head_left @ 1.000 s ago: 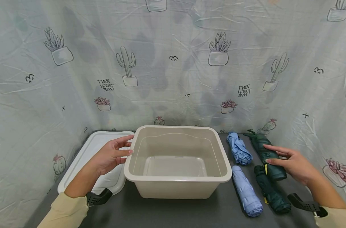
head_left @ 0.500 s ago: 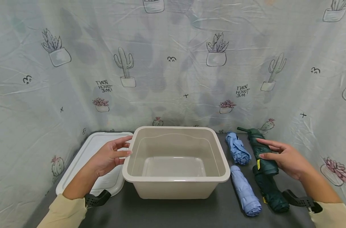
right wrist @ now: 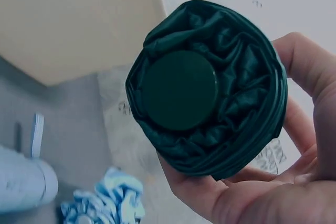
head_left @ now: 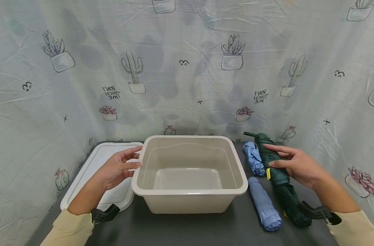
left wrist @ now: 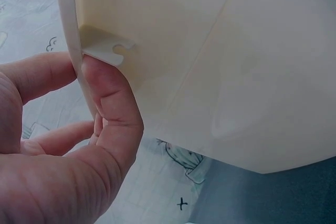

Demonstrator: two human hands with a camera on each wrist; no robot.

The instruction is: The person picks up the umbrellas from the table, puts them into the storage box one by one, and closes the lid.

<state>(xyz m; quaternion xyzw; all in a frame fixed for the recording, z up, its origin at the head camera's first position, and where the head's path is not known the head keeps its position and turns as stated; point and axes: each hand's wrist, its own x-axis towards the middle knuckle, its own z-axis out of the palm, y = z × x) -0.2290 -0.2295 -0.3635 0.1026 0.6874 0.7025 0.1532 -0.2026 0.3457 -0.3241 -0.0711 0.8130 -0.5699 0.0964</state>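
Observation:
My left hand [head_left: 120,169] grips the left rim of a cream plastic storage bin [head_left: 190,204]; in the left wrist view the fingers curl around the rim [left wrist: 71,24]. My right hand [head_left: 301,167] holds a dark green folded umbrella [head_left: 271,153] with a yellow tag, raised above the table. Its round end cap [right wrist: 181,90] faces the camera in the right wrist view. Below it lies a second green folded umbrella [head_left: 290,201], partly overlapped by the held one. Inside, the bin shows its bare bottom.
Two blue folded umbrellas lie right of the bin, a crumpled one [head_left: 253,159] behind and a smoother one [head_left: 264,205] in front. A white lid [head_left: 122,193] lies flat at the left, partly under my left arm. A patterned curtain [head_left: 187,82] hangs behind the grey table [head_left: 181,230].
My right hand has lifted the green umbrella and carried it left, over toward the crumpled blue one. The left hand has stayed on the bin's rim.

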